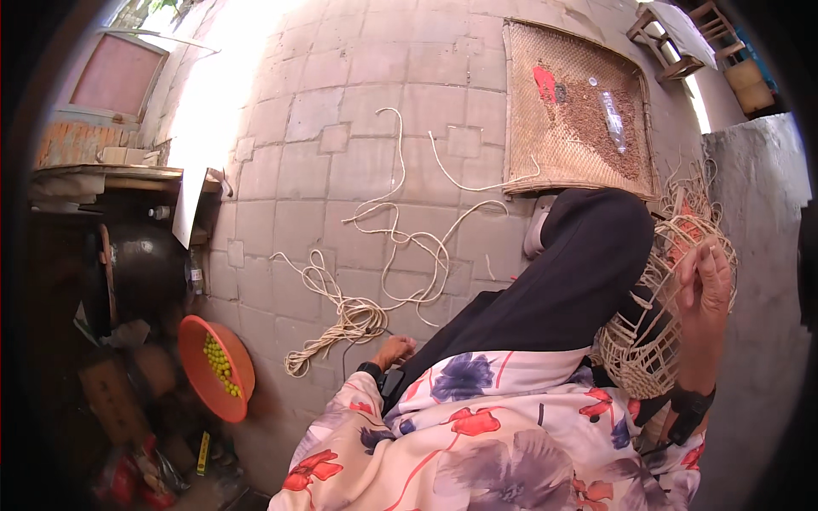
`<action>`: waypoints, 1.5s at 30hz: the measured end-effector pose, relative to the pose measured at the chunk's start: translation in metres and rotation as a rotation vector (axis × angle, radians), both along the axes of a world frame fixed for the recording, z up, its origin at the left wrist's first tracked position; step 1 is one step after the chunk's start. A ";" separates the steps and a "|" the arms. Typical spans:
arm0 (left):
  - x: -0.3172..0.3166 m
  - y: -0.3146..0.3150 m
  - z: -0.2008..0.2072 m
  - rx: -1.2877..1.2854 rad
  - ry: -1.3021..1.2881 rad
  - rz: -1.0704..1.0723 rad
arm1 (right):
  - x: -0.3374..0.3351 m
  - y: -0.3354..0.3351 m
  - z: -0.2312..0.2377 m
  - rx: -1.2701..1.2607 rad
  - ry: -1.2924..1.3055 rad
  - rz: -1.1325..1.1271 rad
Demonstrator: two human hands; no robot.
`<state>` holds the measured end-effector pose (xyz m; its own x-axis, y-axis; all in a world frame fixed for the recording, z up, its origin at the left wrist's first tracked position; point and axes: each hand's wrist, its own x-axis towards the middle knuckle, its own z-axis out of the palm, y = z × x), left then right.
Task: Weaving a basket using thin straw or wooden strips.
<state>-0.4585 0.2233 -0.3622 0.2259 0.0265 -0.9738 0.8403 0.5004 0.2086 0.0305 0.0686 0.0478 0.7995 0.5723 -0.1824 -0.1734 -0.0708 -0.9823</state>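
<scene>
My right hand is raised at the right with its fingertips pinched together; what they hold, if anything, I cannot make out. Behind and beside it is an openwork net of knotted pale cord, close against my right leg, with loose strands at its far end. Low beside my left thigh, my left hand has its fingers curled, and its grip is partly hidden. Just beyond that hand lies a bundle of cream cord on the paving. Longer lengths of the cord trail away from it in loops.
A woven tray with small brown pieces, a clear bottle and a red item lies ahead. An orange basin of yellow-green fruit stands left, near a dark round pot. A grey wall borders the right, with wooden stools beyond.
</scene>
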 end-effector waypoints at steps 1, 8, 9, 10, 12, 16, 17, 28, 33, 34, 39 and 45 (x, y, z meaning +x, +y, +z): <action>0.010 0.009 -0.007 0.081 0.032 -0.081 | -0.001 0.002 0.001 -0.016 -0.005 0.011; 0.137 0.079 -0.042 0.830 -0.394 -0.553 | -0.020 0.012 0.009 -0.099 0.029 -0.163; 0.162 0.085 -0.043 0.912 -0.402 -0.577 | -0.022 0.012 0.011 -0.132 0.016 -0.175; 0.184 0.092 -0.043 0.897 -0.369 -0.618 | -0.024 0.013 0.013 -0.160 -0.004 -0.199; 0.218 0.098 -0.044 0.928 -0.335 -0.667 | -0.028 0.012 0.015 -0.190 0.024 -0.258; 0.250 0.088 -0.048 0.801 -0.001 -0.643 | -0.027 0.009 0.015 -0.218 0.029 -0.325; 0.252 0.086 -0.051 0.783 0.007 -0.659 | -0.027 0.008 0.016 -0.180 0.039 -0.311; 0.242 0.113 -0.056 0.782 -0.112 -0.038 | -0.035 -0.004 0.017 -0.122 0.067 -0.356; 0.235 0.208 0.064 0.523 -0.499 0.236 | -0.041 -0.006 0.026 -0.108 0.098 -0.275; 0.233 0.229 0.097 0.593 -0.524 0.147 | -0.042 -0.006 0.028 -0.114 0.082 -0.249; 0.218 0.285 0.253 0.715 -0.756 0.124 | -0.054 -0.009 0.031 -0.029 0.136 -0.166; 0.213 0.305 0.372 0.895 -0.837 0.084 | -0.064 -0.024 0.038 0.089 0.076 -0.112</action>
<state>-0.2452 0.5279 0.0095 0.7380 0.6555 -0.1601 0.2541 -0.0502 0.9659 -0.0333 0.0449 0.0857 0.8451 0.4969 -0.1969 -0.2491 0.0401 -0.9677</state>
